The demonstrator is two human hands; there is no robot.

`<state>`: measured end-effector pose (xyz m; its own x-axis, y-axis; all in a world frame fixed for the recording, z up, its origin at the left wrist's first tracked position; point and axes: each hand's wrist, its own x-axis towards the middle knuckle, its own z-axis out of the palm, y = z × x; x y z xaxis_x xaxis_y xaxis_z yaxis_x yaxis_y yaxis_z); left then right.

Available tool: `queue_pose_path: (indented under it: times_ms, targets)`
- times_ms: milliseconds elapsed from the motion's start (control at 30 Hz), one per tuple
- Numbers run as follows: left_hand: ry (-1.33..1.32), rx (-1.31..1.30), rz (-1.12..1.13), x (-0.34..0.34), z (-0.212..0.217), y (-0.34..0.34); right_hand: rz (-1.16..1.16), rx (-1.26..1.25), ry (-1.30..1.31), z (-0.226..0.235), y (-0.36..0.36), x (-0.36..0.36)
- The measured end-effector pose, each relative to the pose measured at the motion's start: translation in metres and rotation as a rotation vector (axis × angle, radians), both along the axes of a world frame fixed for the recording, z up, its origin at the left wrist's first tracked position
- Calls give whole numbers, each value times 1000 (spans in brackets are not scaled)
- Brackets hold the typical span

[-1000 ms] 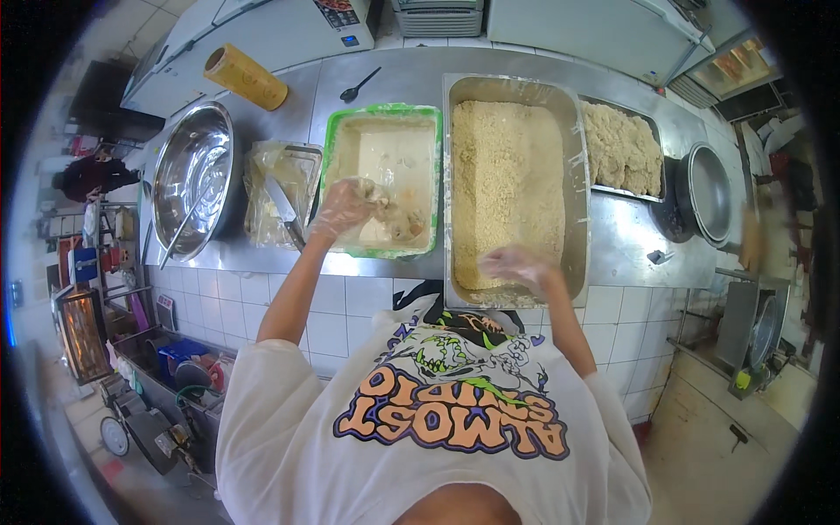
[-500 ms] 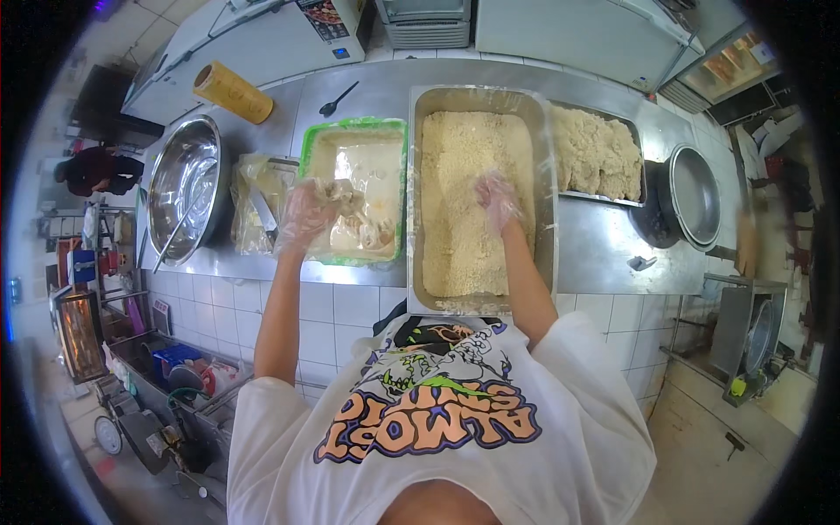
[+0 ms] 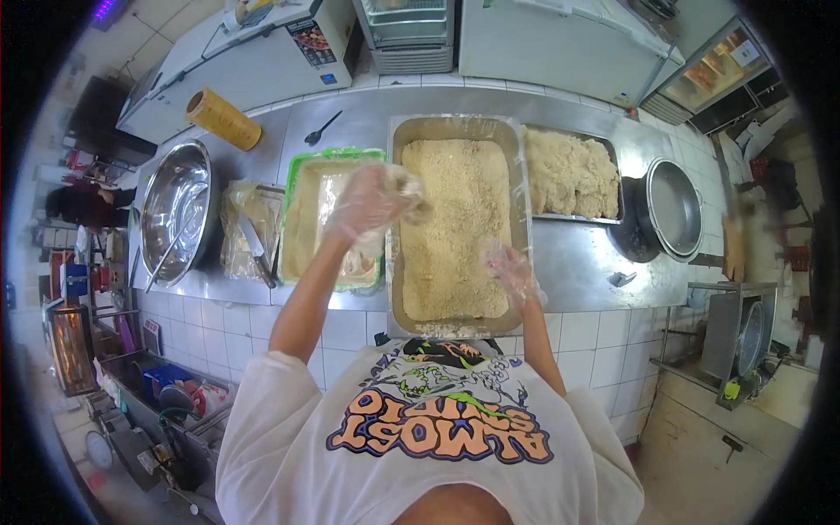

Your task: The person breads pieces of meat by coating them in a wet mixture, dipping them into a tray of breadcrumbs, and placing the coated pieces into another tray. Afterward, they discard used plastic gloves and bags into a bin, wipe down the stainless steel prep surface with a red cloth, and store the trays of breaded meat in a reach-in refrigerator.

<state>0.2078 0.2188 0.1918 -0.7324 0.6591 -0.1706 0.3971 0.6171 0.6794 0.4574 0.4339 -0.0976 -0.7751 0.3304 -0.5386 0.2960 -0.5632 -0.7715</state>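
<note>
My left hand (image 3: 363, 206), in a clear plastic glove, is closed around a batter-coated piece of food (image 3: 409, 188) whose kind I cannot make out. It hangs above the near-side wall between the green-rimmed tub (image 3: 290, 197) of pale batter and the deep metal tray (image 3: 459, 129). Pale yellow crumbs (image 3: 451, 210) fill the tray in an uneven layer. My right hand (image 3: 512, 271), also gloved, hovers at the right part of the crumbs with its fingers apart and nothing visible in them.
Right of the crumbs stands a tray of coated pieces (image 3: 573, 175), then a round metal pot (image 3: 675, 210). On the left are a large steel bowl (image 3: 179, 214), a knife (image 3: 254, 241) on a plastic bag, and a film roll (image 3: 223, 119). A black spoon (image 3: 322, 129) lies behind the tub.
My left hand has lifted out of the batter tub and swung right to the crumb tray with the coated piece. My right hand has come nearer to me and off the crumbs' middle.
</note>
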Motion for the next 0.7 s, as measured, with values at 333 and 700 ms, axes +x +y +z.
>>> queue_pose_path:
  times_ms: [333,700]
  targets:
    - [391,-7,19,-73,-105,46,135,71,130,71,-53,-26]
    - [483,20,566,-5,-227,-182,339,1348,424,-66,-84,-238]
